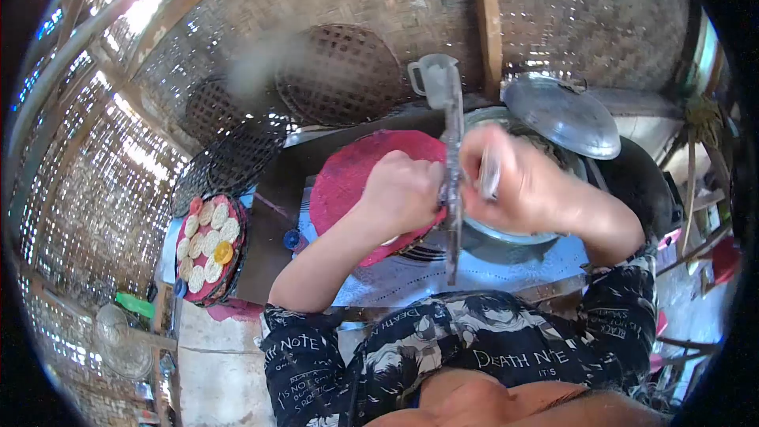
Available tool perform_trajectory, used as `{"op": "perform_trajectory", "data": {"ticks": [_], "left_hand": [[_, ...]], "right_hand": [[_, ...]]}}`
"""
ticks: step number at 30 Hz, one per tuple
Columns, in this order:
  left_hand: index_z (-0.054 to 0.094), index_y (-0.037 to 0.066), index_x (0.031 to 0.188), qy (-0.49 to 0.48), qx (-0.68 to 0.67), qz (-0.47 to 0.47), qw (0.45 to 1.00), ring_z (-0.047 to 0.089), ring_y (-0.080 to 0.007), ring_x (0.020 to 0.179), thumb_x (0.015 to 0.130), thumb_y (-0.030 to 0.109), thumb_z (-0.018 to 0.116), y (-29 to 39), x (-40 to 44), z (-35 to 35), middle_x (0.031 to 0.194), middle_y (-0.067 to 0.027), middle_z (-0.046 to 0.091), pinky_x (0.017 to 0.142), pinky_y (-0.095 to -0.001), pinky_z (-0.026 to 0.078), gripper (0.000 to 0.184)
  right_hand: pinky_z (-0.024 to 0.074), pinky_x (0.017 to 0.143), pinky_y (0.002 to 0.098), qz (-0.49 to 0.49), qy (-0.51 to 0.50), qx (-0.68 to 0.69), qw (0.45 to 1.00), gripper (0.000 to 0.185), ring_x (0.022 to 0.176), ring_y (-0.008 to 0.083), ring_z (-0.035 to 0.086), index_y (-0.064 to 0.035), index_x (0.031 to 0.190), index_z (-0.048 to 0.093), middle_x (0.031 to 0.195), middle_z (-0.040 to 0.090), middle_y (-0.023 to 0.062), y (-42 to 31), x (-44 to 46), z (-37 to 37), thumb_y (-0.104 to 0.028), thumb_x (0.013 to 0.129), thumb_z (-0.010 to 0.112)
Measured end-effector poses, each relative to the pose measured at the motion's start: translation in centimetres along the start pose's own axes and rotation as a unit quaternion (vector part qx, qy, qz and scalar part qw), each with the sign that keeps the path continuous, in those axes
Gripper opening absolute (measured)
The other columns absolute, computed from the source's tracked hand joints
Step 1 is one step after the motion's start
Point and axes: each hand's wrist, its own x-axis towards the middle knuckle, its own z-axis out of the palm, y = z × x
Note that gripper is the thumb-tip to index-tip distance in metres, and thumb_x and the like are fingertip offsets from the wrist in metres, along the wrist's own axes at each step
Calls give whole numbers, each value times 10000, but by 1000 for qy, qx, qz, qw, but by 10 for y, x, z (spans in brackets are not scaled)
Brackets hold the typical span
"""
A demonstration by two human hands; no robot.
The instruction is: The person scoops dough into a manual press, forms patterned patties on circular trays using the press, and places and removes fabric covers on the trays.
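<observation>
My left hand [407,190] is closed on a thin, flat, dark grey piece [453,245], seen edge-on and held upright. What kind of thing it is I cannot make out. Just across from it is my right hand [518,178], smeared by motion, its fingers curled round a shiny metal utensil [490,170] that looks like a spoon. Below my left hand lies a round tray covered in red [340,190]. Under my right hand stands a large pot [506,236], its contents mostly hidden by my hand and forearm.
A metal lid [561,117] leans behind the pot, near a clear plastic jug [435,79]. At left, another round tray [236,269] bears several pale round discs and an orange one [224,252]. Woven round trays [340,71] rest against the bamboo wall [585,24].
</observation>
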Motion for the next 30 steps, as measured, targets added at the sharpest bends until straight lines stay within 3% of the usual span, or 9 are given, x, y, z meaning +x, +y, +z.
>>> {"op": "perform_trajectory", "data": {"ticks": [4,6,7,8,14,18,21,25,30], "left_hand": [[621,69,767,5,-43,-73,996,624,-238,651,644,289,691,-18,-14,1,684,-100,628,668,-341,487,261],[639,50,877,31,-301,-223,927,650,-196,747,670,243,709,-36,-24,17,736,-79,648,714,-333,508,292],[630,44,975,33,-553,-292,780,641,-202,857,714,136,690,-44,-21,28,885,-69,654,759,-317,515,284],[603,51,1029,-7,-866,-225,446,577,-250,1019,689,52,705,-41,-25,33,1049,-107,610,809,-322,501,355],[530,117,957,356,-738,5,573,400,-356,1207,778,118,672,-2,14,59,1204,-110,448,998,-459,355,228],[470,116,997,394,-732,-63,553,451,-341,1153,819,250,641,-18,-26,47,1050,-53,452,936,-469,419,281],[427,104,1014,421,-670,-110,602,455,-250,1097,812,303,643,-20,-56,35,983,-9,433,948,-473,412,356],[436,100,996,415,-553,-186,698,527,-281,1044,776,301,683,-3,-74,14,1018,-48,453,871,-448,457,387],[478,63,990,373,-647,-238,621,589,-322,912,712,-3,623,-13,-127,13,971,-88,461,800,-428,496,320]], "right_hand": [[412,625,255,127,64,7,990,338,701,122,476,-41,980,402,784,478,36,22,-38,-54,15,705,591],[438,521,260,178,312,68,931,340,669,97,517,-62,1023,406,812,525,32,44,-61,-59,-11,747,598],[433,508,236,130,418,158,885,291,648,101,511,-73,1009,412,816,526,39,55,-64,-54,-12,777,577],[448,552,238,78,498,153,850,272,669,114,521,-85,993,404,811,524,54,69,-67,-42,-8,789,567],[441,785,302,86,493,477,723,275,901,177,519,-97,1014,367,952,530,70,74,-66,56,-63,838,575],[447,844,360,261,63,75,960,356,1011,266,524,-60,1112,450,1086,518,119,130,-134,72,-161,811,611],[451,829,426,430,-274,-245,825,388,982,375,538,-36,1134,475,1084,529,203,152,-178,70,-140,773,570],[466,759,432,407,-367,-171,819,293,889,351,590,-23,1053,541,909,608,204,170,-204,41,-119,778,508],[494,672,433,366,-292,-270,842,216,776,333,622,-38,959,591,823,633,169,189,-201,15,-73,766,500]]}}
